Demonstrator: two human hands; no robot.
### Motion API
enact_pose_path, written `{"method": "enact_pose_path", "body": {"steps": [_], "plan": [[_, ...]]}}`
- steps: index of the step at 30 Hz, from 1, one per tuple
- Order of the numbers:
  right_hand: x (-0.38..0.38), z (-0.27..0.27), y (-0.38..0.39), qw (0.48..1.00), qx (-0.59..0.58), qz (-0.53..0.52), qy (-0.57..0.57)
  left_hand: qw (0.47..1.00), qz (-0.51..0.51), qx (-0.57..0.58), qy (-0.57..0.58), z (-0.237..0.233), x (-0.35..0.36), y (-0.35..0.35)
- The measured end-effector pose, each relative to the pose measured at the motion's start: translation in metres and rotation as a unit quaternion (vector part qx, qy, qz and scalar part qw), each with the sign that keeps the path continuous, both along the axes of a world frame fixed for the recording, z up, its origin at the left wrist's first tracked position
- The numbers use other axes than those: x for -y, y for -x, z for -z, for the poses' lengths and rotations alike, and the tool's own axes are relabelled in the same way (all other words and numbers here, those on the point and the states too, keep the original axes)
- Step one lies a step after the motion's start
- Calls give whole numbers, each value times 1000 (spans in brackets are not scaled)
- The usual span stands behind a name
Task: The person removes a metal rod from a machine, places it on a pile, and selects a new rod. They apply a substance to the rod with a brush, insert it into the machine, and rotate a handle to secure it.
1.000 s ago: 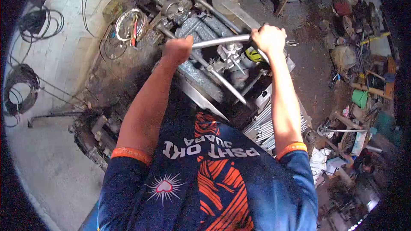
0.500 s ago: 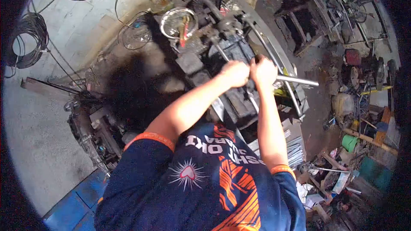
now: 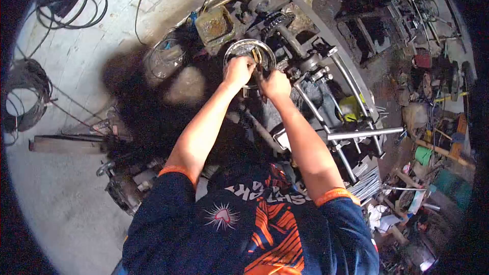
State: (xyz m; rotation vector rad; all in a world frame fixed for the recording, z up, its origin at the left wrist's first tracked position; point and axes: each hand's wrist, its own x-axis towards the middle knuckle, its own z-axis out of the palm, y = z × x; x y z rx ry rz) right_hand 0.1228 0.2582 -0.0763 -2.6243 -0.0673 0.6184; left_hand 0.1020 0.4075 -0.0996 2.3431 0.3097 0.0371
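A round metal bowl (image 3: pixel 269 55) stands on the greasy machine in the upper middle. My left hand (image 3: pixel 238 73) is over its near-left rim, with the fingers curled closed; what they hold is hidden. My right hand (image 3: pixel 276 87) is just right of it, closed around a dark, narrow piece (image 3: pixel 260 75) that points up into the bowl. A yellowish strip (image 3: pixel 255 55) shows in the bowl between my hands. To the right lies the machine (image 3: pixel 305 63) with its shafts and rails, apart from both hands. A bright metal bar (image 3: pixel 365 134) lies across the rails.
A grimy square tray (image 3: pixel 232 29) stands beyond the bowl. Coiled black cables (image 3: pixel 30 91) lie on the pale floor at left. A metal engine-like part (image 3: pixel 125 191) is at lower left. Scrap, rods and a green roll (image 3: pixel 423 155) clutter the right side.
Both hands have left the middle of the machine and moved up-left to the bowl. The camera view has shifted, so the machine appears farther right.
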Motion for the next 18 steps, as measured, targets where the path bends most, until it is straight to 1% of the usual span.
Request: {"method": "enact_pose_path", "body": {"steps": [2,4,5,7,8,9,11,12,13,15,17,18], "plan": [[-4,18,-4,1000,-1,11,17,1000,11,-20,-15,9,-2,-19],[-2,24,-8,1000,-2,-3,-28,1000,10,-6,1,23,-2,-33],[2,26,-9,1000,-3,3,-25,1000,16,-8,5,29,-3,-38],[8,2,-5,998,-60,-22,2,998,15,-35,-55,39,-2,-40],[14,5,-4,997,-53,-40,-39,998,4,-31,-46,41,-1,-42],[20,2,-4,997,-54,-32,-35,999,3,-35,-40,29,2,-42],[35,-8,3,993,-18,-30,-111,995,-15,-51,-82,9,8,-44],[46,-13,9,986,-7,1,-165,996,-19,-53,-74,16,8,-46],[59,-23,16,979,24,25,-200,992,17,-76,-100,18,7,-49],[94,-32,28,982,83,65,-159,988,46,-78,-127,25,9,-53],[127,-57,35,980,113,119,-110,984,57,-81,-146,29,10,-57],[151,-49,42,981,154,113,-43,982,38,-58,-173,40,11,-61]]}}
